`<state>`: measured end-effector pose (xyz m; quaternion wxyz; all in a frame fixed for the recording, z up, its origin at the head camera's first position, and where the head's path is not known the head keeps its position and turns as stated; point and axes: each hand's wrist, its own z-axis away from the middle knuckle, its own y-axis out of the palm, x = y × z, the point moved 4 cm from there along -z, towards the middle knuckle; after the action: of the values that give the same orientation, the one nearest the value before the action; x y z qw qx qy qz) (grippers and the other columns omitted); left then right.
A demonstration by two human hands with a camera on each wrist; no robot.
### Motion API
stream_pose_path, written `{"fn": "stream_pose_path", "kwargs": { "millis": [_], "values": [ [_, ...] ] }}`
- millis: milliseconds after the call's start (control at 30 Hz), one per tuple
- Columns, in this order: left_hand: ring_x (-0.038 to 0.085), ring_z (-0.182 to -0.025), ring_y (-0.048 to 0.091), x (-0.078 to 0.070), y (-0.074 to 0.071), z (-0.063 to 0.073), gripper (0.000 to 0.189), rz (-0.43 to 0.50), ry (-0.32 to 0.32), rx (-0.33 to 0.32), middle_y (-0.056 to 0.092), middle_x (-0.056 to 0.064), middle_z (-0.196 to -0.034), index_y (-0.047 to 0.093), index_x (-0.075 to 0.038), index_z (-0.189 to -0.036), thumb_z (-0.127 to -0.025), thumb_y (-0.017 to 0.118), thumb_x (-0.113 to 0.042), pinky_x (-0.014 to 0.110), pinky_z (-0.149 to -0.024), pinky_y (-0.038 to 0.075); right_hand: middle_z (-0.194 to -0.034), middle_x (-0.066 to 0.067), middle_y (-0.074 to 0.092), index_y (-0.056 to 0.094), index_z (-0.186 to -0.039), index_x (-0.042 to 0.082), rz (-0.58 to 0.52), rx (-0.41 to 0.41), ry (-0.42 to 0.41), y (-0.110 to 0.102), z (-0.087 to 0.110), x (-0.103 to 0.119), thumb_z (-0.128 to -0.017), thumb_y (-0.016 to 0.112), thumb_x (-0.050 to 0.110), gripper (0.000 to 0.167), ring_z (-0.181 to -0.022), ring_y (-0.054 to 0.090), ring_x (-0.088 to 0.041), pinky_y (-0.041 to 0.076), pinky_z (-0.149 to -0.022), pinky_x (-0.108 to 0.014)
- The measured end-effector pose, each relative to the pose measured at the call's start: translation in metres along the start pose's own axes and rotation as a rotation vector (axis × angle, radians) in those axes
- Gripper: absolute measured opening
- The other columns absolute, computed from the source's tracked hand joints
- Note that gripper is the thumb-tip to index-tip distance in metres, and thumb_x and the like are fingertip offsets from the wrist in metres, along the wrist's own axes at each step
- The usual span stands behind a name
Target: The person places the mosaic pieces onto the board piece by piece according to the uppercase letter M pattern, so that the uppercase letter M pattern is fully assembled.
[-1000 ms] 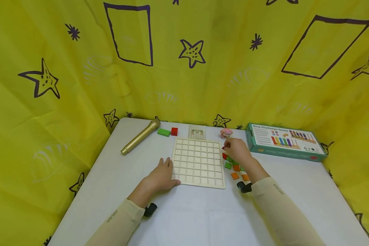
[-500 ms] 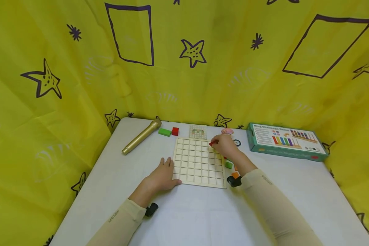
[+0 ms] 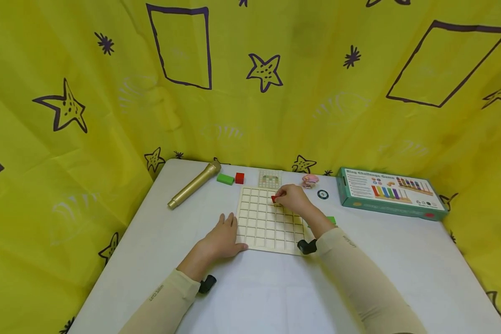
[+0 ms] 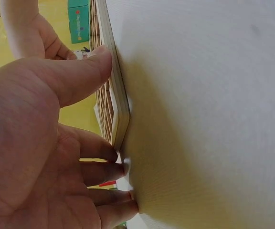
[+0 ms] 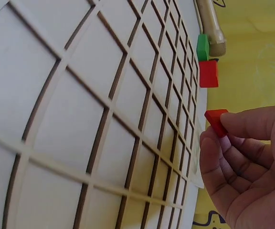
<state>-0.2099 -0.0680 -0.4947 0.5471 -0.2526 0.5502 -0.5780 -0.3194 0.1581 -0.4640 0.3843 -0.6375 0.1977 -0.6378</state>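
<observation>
A pale wooden grid board (image 3: 259,222) lies flat on the white table, its cells bare where I can see them. My left hand (image 3: 220,239) rests at the board's near left corner. In the left wrist view its thumb (image 4: 101,62) touches the board's edge, and the fingers reach down to the tabletop alongside. Over the far right part of the board, my right hand (image 3: 295,200) pinches a small red square tile (image 5: 217,121) between thumb and fingers. The tile is held tilted above the cells. A small grid card (image 3: 270,178) with a coloured pattern lies just behind the board.
A gold microphone (image 3: 194,184), a green block (image 3: 225,179) and a red block (image 3: 240,178) lie at the back left. At the back right are a pink figure (image 3: 310,181), a round dark-rimmed disc (image 3: 323,194) and a game box (image 3: 394,194). A green tile (image 3: 331,220) shows beside my right forearm.
My right hand has carried the red tile leftward from the loose tiles at the right to above the board's far part. Its forearm now covers most of those tiles. My left hand stays put.
</observation>
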Motion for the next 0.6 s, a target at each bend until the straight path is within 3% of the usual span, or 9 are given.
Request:
{"fn": "stream_pose_path", "kwargs": {
  "millis": [600],
  "values": [
    [0.049, -0.148, 0.015, 0.001, 0.000, 0.000, 0.097, -0.003, 0.006, 0.001, 0.021, 0.028, -0.161, 0.025, 0.012, -0.153, -0.094, 0.066, -0.052, 0.049, -0.117, 0.028, -0.089, -0.006, 0.068, 0.072, -0.090, 0.006, -0.163, -0.006, 0.076, 0.029, -0.005, 0.019, -0.093, 0.071, 0.019, 0.013, -0.079, 0.056, -0.021, 0.047, -0.068, -0.031]
  ]
}}
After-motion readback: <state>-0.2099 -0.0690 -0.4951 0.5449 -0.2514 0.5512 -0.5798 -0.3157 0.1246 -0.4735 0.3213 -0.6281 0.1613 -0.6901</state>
